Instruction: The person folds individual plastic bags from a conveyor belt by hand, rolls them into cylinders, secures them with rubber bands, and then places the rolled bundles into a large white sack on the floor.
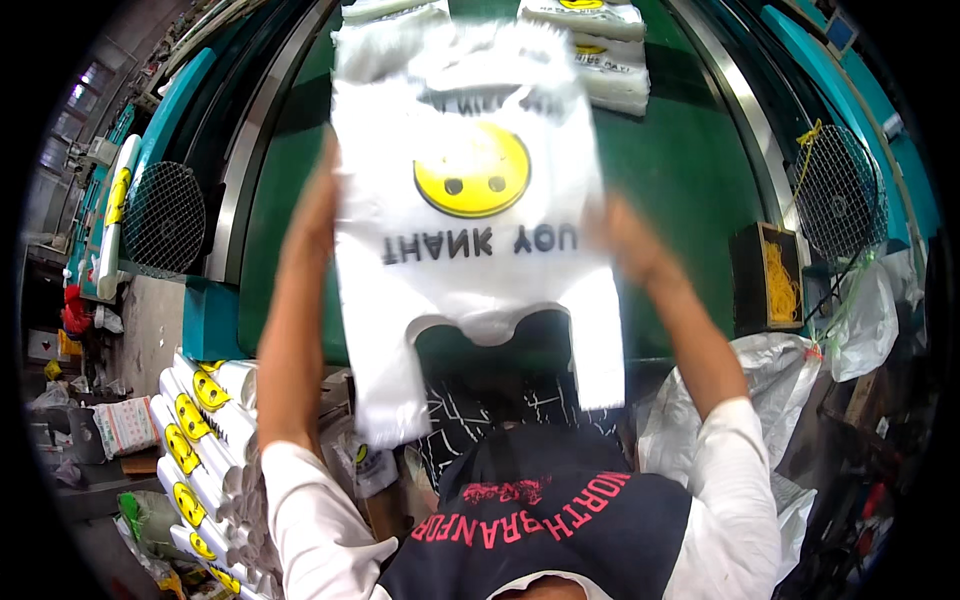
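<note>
Blk shirt (red print), 2 wht slvs.

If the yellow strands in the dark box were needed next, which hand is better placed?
Right, probably: the right hand, though blurred, is nearer the yellow strands. The left hand is across the white bag, at its left edge.

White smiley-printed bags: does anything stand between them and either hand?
Nothing visible does. The left hand is at the left edge of the white bags, the right hand at the right edge; blur hides exact finger placement.
</note>
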`<state>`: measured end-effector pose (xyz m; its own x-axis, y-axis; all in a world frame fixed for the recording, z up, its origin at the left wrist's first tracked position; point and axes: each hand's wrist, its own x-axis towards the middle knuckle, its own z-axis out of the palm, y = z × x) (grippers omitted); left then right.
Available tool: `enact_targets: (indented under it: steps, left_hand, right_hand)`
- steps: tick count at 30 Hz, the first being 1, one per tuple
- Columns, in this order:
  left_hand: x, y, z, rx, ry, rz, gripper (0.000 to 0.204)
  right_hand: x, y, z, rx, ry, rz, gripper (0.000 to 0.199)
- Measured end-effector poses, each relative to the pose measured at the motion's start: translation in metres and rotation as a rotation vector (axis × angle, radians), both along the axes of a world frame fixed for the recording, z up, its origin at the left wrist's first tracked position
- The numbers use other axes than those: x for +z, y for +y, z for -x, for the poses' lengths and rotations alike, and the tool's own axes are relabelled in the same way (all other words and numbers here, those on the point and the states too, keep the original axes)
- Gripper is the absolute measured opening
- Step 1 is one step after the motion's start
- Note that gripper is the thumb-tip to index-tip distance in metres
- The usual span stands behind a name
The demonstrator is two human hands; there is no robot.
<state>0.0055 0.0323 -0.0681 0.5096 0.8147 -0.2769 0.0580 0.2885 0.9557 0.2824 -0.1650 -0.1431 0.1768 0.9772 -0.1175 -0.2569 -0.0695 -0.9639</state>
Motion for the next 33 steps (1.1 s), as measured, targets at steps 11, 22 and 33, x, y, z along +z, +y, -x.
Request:
enact_targets:
  steps: [11, 22, 33]
  left_hand:
    - [-0.145, -0.099, 0.054, -0.011, 0.836, -0.810, 0.077]
    - [-0.106, -0.111, 0.051, -0.173, 0.781, -0.851, 0.053]
    - [-0.094, -0.100, 0.012, -0.157, 0.257, 0.043, 0.049]
  right_hand:
    - [-0.042, -0.033, 0.054, -0.006, -0.381, 0.202, 0.061]
    - [-0.072, -0.049, 0.061, -0.243, -1.096, -0.077, 0.094]
    - [0.002, -0.029, 0.043, 0.148, -0.771, 0.350, 0.043]
